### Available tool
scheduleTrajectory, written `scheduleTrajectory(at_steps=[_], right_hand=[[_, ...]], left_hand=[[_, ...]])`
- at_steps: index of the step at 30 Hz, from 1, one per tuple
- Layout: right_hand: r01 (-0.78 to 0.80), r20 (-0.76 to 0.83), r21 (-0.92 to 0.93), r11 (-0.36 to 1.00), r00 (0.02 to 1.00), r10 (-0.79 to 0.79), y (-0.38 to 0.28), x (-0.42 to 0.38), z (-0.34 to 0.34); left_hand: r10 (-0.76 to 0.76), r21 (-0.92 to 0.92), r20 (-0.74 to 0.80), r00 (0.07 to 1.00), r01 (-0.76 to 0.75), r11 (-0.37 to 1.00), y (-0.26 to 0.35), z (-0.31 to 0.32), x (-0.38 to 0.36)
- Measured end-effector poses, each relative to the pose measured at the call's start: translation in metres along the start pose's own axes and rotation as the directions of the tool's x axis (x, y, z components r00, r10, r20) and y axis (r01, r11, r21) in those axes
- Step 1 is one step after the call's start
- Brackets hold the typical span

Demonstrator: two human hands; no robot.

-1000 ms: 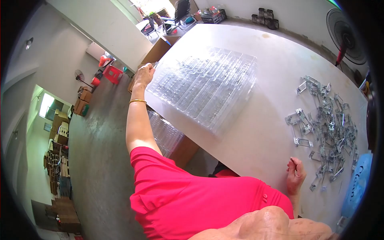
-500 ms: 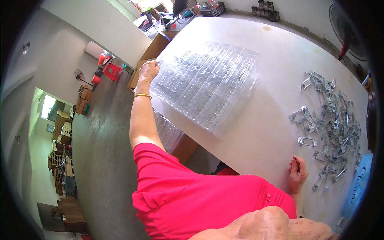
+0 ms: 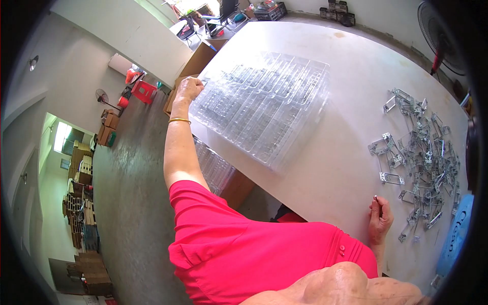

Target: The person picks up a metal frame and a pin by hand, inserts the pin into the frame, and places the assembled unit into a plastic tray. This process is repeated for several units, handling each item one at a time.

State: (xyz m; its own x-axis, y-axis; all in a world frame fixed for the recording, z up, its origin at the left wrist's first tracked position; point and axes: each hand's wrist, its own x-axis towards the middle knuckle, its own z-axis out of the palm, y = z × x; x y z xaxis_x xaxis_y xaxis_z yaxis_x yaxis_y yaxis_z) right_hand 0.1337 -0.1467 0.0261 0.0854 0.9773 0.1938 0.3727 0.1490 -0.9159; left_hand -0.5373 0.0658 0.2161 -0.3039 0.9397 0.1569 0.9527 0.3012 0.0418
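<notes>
My left hand (image 3: 190, 89) is closed in a pinch at the upper left edge of a clear plastic tray (image 3: 239, 133). A small greyish bit shows by its fingertips, too small to name. The tray has rows of narrow compartments with small pieces in them, and glare washes out part of it. Low on the right, my right hand (image 3: 380, 217) is held closed near the table's edge, a tiny shiny tip sticking out above the fingers. Beside it lies a loose heap of metal brackets (image 3: 427, 162).
The trays and brackets rest on a pale table (image 3: 325, 168). More clear trays (image 3: 213, 168) sit lower, beside a cardboard box (image 3: 236, 190). A blue plastic item (image 3: 455, 234) stands at the right edge, a fan (image 3: 441, 46) behind. A red stool (image 3: 144, 91) is on the floor.
My left hand stays at the tray's edge with only a slight shift. The tip in my right hand now looks lighter; that hand has barely moved.
</notes>
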Motion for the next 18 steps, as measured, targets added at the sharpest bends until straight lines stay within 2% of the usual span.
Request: scheduleTrajectory(at_steps=[1,3,10,16,18], right_hand=[[-0.009,0.007,0.001,1.0,1.0,0.009,0.0,0.0,0.0],[0.0,0.002,0.0,1.0,1.0,0.0,0.002,0.0,0.0],[0.023,-0.015,-0.017,1.0,1.0,-0.023,0.001,0.0,0.001],[-0.001,-0.002,-0.004,1.0,1.0,0.001,-0.001,0.0,0.0],[-0.001,-0.012,0.009,1.0,1.0,0.001,0.008,0.0,0.002]], left_hand=[[-0.001,0.0,0.001,1.0,0.001,1.0,-0.003,0.002,0.001],[0.091,0.055,-0.029,0.995,-0.09,0.994,-0.007,0.006,0.003],[0.036,0.04,0.028,0.999,-0.037,0.999,-0.01,0.01,-0.002],[0.032,0.12,0.022,0.999,-0.034,0.992,-0.014,0.004,-0.005],[0.086,0.191,-0.103,0.991,-0.065,0.979,-0.014,0.003,-0.001]])
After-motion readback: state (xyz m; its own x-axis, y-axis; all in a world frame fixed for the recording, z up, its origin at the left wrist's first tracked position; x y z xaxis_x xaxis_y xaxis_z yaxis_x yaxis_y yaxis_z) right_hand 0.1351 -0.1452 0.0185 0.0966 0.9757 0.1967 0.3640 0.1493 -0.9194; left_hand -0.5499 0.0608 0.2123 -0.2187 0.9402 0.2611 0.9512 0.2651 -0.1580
